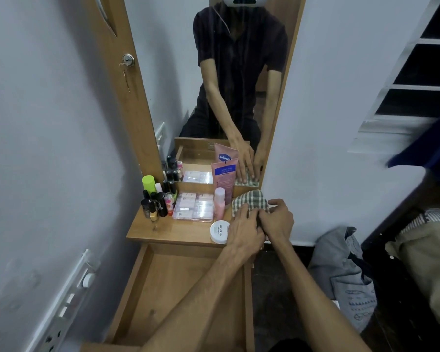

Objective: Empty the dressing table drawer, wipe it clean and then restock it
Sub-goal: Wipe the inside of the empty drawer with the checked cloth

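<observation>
The wooden drawer (142, 275) below the dressing table top (163, 231) is pulled out and holds nothing. A green-and-white checked cloth (250, 199) lies folded at the top's right end. My left hand (244, 231) lies on the cloth's near edge with fingers stretched forward. My right hand (277, 219) sits beside it, fingers bent over the cloth's right edge. On the top stand a white nail polish remover tub (219, 232), a pink bottle (219, 203), a pink Vaseline tube (224, 175), a clear plastic box (193, 207) and several small bottles (158, 201).
A tall mirror (214, 85) backs the table and reflects the person. A wall with a switch strip (69, 298) is on the left. A grey bag (346, 275) lies on the dark floor to the right, beside a bed edge (432, 250).
</observation>
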Tool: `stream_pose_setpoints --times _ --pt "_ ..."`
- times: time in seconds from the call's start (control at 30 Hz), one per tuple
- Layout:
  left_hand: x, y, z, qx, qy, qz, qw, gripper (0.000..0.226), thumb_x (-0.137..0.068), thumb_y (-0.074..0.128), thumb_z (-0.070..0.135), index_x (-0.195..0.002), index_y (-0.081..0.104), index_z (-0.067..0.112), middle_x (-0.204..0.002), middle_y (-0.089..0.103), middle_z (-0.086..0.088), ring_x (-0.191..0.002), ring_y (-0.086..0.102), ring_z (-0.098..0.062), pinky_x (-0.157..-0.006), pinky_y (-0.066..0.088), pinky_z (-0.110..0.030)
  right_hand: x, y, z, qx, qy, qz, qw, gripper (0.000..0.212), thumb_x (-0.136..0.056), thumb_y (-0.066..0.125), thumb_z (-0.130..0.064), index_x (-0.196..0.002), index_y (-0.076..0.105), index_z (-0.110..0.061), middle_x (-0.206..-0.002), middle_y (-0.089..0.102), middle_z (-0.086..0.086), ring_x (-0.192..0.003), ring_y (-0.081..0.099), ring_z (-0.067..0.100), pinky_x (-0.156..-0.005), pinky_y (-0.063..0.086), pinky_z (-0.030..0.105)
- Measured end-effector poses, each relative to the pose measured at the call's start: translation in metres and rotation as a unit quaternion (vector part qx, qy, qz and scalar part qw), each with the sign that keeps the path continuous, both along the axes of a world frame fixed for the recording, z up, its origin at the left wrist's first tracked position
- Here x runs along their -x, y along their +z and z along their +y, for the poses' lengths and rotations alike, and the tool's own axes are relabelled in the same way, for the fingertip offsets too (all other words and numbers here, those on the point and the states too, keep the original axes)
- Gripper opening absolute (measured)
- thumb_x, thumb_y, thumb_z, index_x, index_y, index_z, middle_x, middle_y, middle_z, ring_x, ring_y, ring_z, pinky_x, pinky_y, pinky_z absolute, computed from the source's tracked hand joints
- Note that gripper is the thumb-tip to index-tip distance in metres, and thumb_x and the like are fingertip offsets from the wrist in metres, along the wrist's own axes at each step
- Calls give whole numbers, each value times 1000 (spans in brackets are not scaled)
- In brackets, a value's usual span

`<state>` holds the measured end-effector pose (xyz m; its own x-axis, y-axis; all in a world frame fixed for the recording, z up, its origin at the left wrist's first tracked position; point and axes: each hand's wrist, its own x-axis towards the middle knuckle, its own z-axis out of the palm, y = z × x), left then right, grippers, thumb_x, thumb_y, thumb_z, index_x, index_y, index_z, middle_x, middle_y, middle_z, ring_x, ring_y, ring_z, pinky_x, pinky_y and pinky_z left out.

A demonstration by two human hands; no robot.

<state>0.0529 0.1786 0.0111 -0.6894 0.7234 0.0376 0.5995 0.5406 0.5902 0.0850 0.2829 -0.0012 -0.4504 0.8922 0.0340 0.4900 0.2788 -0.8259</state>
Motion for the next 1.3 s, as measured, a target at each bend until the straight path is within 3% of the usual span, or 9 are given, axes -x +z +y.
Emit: stream_pose_setpoints --times 0.17,0.27,0.33,0.47,0.7,0.8,1.0,1.13,1.3 --pt "1 -12 -1 7 -8 43 999 55 -93 52 17 -147 44 12 -158 34 -14 -144 37 -29 -121 29 -39 -1 -15 3 -51 42 0 998 19 -86 70 -17 -105 70 -16 -101 68 6 -88 60 18 -73 39 24" --pt "4 -16 0 45 -24 63 997 59 -97 46 21 -153 36 9 -161 32 -15 -150 27 -28 -125 19 -39 2 -20 5 -49 51 5 997 15 -88 71 -18 -103 74 -18 -106 69 7 -89 57 15 -69 36 16" --pt "5 -15 2 68 -30 74 994 60 -97 44 22 -154 33 8 -162 30 -16 -151 23 -29 -125 16 -40 3 -21 6 -50 59 4 997 15 -90 71 -17 -104 74 -17 -108 70 7 -94 62 18 -74 39 18" --pt "5 -9 4 95 -38 93 990 60 -95 47 24 -151 37 6 -158 34 -17 -148 28 -31 -124 20 -44 0 -18 10 -73 70 -8 995 14 -88 72 -20 -101 76 -18 -106 69 7 -98 65 23 -80 39 23" --pt "3 -13 -10 93 -45 130 986 64 -95 45 29 -154 32 9 -157 36 -13 -148 28 -27 -125 9 -49 -3 -19 5 -129 127 -32 983 25 -93 68 -18 -117 77 -13 -120 66 11 -107 63 25 -89 44 26" --pt "2 -8 -18 48 -43 140 988 58 -94 45 28 -149 41 10 -151 44 -11 -143 35 -25 -125 16 -47 -6 -13 3 -141 119 -23 983 26 -92 69 -17 -116 77 -13 -119 66 12 -109 61 27 -90 45 29" --pt "1 -4 -51 -133 39 144 980 23 -90 52 25 -106 67 17 -109 63 3 -102 55 -10 -97 47 -30 -14 8 -25 -153 66 88 982 15 -90 71 -13 -103 78 -10 -106 72 7 -96 65 22 -85 54 34" --pt "8 -9 -81 -188 141 129 963 6 -83 66 16 -88 65 18 -89 62 6 -83 54 -9 -75 46 -25 -16 14 -53 -131 72 134 980 11 -89 72 -11 -99 78 -10 -97 75 2 -85 67 14 -78 59 33" --pt "27 -2 -109 -170 213 73 959 4 -85 67 17 -85 64 20 -85 60 10 -78 54 -9 -70 45 -28 -6 22 -83 -90 77 140 983 7 -86 76 -21 -92 77 -18 -85 72 -9 -78 65 6 -72 59 33"
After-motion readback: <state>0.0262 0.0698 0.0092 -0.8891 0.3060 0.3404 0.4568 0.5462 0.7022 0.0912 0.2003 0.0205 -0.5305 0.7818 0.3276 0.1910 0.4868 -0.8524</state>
